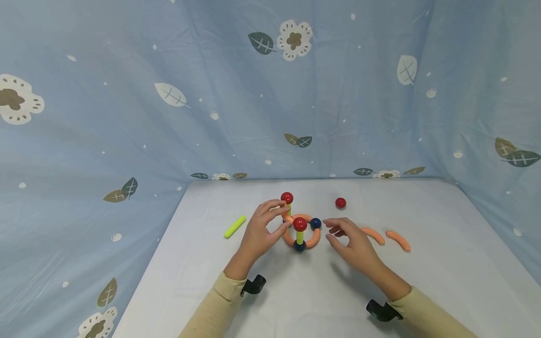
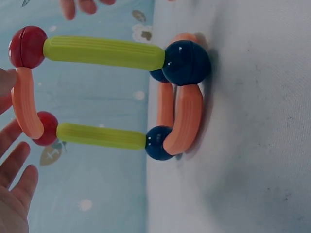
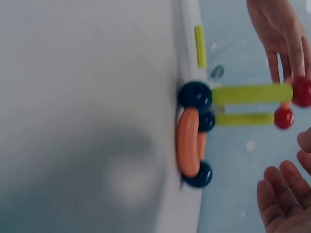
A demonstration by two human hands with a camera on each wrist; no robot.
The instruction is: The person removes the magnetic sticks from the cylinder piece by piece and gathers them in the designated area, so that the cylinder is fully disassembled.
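A magnetic-stick frame stands on the table: a ring of orange curved sticks (image 1: 313, 239) joined by dark blue balls (image 1: 315, 223). Two yellow-green sticks (image 2: 104, 52) rise from it, each topped by a red ball (image 1: 300, 224). Bridging the red balls is an upper orange curved stick (image 2: 26, 104). My left hand (image 1: 261, 232) holds this upper stick between thumb and fingers, at the frame's left side. To the right of the ring, my right hand (image 1: 354, 244) hovers with loosely bent fingers and holds nothing.
A loose red ball (image 1: 340, 203) lies behind the right hand. Two loose orange curved sticks (image 1: 398, 241) are at the right. One yellow-green stick (image 1: 235, 227) lies left of the left hand. A blue patterned curtain (image 1: 270, 94) borders the white table (image 1: 313, 300).
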